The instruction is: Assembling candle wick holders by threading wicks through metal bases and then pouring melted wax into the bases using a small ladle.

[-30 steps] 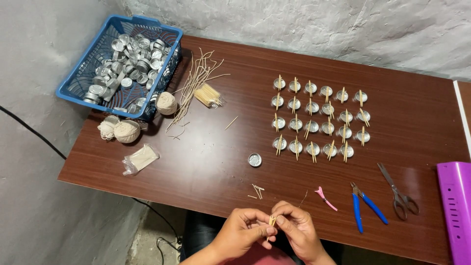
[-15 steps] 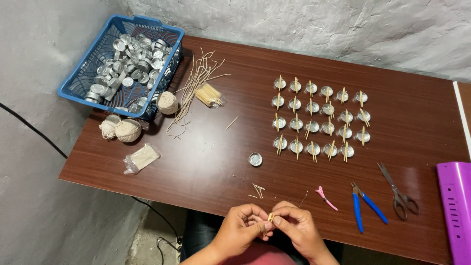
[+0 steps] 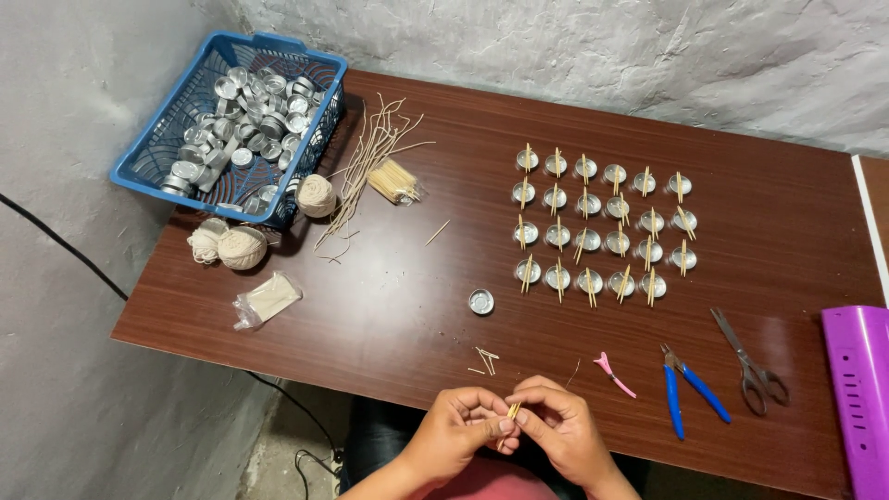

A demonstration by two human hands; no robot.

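At the near edge of the brown table (image 3: 389, 306), my left hand (image 3: 458, 431) and my right hand (image 3: 560, 431) meet fingertip to fingertip. Together they pinch a pair of short wooden sticks (image 3: 512, 410) between thumbs and forefingers. A few loose stick pieces (image 3: 483, 361) lie just beyond my hands. A single empty tealight cup (image 3: 481, 301) sits further out. Rows of tealight cups with sticks laid across them (image 3: 602, 227) fill the table's middle right.
A blue basket (image 3: 148, 157) full of metal cups stands at the far left. Balls of twine (image 3: 243, 247), cut wicks (image 3: 370, 157), a toothpick bundle (image 3: 396, 181) and a small plastic bag (image 3: 267, 301) lie near it. A pink clip (image 3: 613, 373), blue pliers (image 3: 690, 393), scissors (image 3: 748, 361) and a purple box (image 3: 857, 398) are at right.
My fingers have shifted slightly on the sticks; the hands stay in the same place at the table edge. Nothing else moved.
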